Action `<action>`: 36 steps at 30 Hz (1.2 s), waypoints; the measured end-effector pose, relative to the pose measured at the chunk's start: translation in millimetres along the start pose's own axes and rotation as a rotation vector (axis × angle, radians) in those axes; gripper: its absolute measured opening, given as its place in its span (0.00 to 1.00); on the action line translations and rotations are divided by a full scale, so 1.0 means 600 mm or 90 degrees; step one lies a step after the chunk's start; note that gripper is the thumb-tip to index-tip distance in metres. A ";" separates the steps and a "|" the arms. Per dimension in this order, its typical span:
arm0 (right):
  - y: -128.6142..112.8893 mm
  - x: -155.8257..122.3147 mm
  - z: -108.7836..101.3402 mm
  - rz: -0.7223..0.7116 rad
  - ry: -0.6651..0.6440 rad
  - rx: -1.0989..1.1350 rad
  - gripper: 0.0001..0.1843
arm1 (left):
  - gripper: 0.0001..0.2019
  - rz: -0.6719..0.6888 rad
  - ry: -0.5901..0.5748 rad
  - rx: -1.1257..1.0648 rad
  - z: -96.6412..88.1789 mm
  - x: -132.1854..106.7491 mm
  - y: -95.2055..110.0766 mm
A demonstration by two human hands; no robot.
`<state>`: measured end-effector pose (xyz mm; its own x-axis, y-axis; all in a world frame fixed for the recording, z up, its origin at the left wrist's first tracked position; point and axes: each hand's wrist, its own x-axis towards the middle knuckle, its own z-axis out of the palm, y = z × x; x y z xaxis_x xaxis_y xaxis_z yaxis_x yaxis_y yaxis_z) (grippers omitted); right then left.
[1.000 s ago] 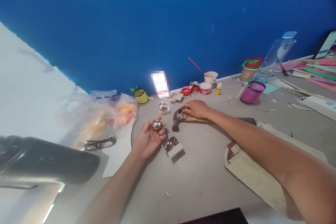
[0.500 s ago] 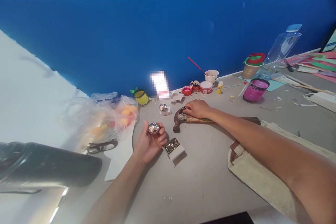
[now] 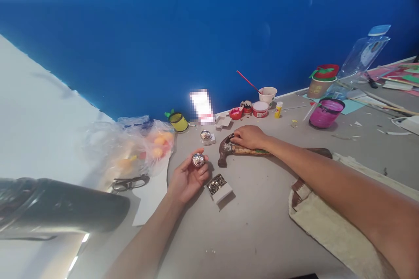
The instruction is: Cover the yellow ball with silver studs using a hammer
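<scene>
In my left hand (image 3: 191, 178) sits a shiny silver ball (image 3: 198, 160) studded with round metal heads. The thumb and fingers curl around it, palm up. A similar silver ball (image 3: 205, 134) stands on a small clear-and-white base behind that hand. Beside my left fingers is an open white box (image 3: 220, 187) full of small shiny metal pieces that look like tacks. My right hand (image 3: 249, 136) lies over the neck of a claw hammer (image 3: 225, 150), its fingers bent down close to the claw. The hammer rests flat on the table, its handle partly covered by my forearm.
Cream cloth (image 3: 322, 226) lies under my right forearm. Glasses (image 3: 131, 182), a plastic bag (image 3: 153, 144) and a dark roll (image 3: 65, 205) are left. Along the wall stand a yellow cup (image 3: 179, 123), paint pots (image 3: 261, 109), a magenta cup (image 3: 325, 114) and a bottle (image 3: 363, 59).
My left hand has shifted slightly right and turned the silver ball, with fingertips now behind its top. My right hand stays on the hammer. The whole view has swung a little left.
</scene>
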<state>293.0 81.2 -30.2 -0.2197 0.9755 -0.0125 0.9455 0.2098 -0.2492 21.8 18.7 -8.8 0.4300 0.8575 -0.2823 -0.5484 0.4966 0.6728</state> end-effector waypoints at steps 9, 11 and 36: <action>0.000 -0.002 -0.005 -0.005 0.005 0.009 0.21 | 0.11 0.026 -0.001 0.028 0.005 -0.007 0.003; 0.001 -0.001 -0.006 -0.002 0.005 0.012 0.21 | 0.11 0.018 -0.013 0.033 0.005 -0.009 0.003; -0.005 -0.006 -0.010 -0.004 -0.007 -0.006 0.22 | 0.07 0.055 0.009 0.055 -0.003 -0.004 0.004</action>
<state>292.3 77.5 -23.3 -0.2285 0.9733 -0.0214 0.9462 0.2169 -0.2402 18.1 18.1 -8.1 0.3742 0.8983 -0.2300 -0.5182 0.4083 0.7515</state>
